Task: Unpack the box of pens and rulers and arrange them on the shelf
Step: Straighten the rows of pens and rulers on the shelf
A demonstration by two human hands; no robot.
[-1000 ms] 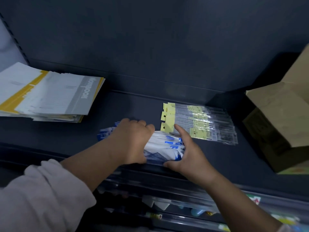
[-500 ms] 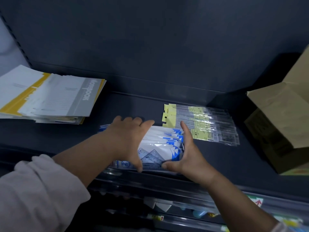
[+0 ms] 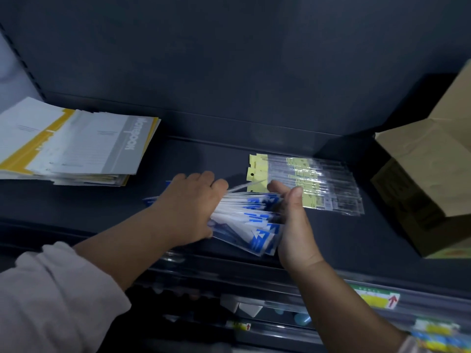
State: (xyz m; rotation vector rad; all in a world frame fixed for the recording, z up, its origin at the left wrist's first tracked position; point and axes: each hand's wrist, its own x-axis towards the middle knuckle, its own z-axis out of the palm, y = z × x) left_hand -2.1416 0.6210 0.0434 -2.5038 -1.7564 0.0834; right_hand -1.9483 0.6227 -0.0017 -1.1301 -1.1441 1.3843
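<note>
A stack of blue-and-white ruler packets lies on the dark shelf near its front edge. My left hand grips the stack's left part from above, fingers curled over the far side. At the stack's right end, my right hand holds it with fingers upright and the thumb on the near side. The packets fan out and tilt between the hands. Just behind, a flat pile of clear packets with yellow cards lies on the shelf. An open cardboard box stands at the right.
A stack of white, grey and yellow notebooks lies at the left of the shelf. The shelf's dark back wall rises behind. Below the front edge, a lower shelf holds packaged goods.
The ruler stack lay flat under both hands; now it is fanned and tilted up on edge. My right hand has turned upright against its right end.
</note>
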